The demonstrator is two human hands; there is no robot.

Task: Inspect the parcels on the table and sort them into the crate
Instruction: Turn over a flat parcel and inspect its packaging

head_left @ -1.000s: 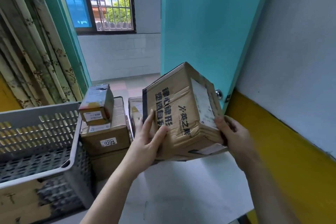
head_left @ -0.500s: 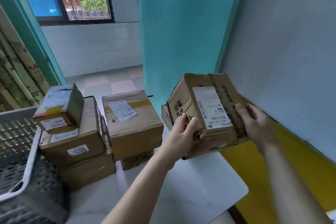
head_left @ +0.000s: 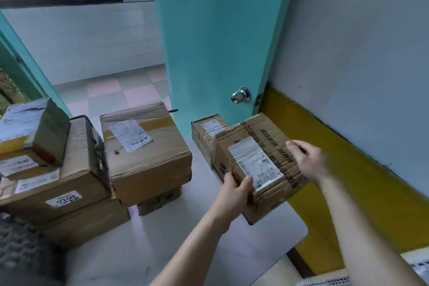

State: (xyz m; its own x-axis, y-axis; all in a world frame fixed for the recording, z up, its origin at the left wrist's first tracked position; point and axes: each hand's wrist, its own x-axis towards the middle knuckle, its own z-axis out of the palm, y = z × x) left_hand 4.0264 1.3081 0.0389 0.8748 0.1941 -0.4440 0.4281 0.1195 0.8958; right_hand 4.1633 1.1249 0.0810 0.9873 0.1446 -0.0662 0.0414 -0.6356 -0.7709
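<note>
Parcel [head_left: 260,160]: creased brown cardboard, white label up, black print.

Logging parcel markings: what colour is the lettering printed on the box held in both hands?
Black, on plain brown cardboard of the held box; clearest in the head view.

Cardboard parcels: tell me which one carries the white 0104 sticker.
The large brown cardboard parcel in the left stack, sticker on its near side. A small dark-sided box sits on top; no other parcel shows that number.
</note>
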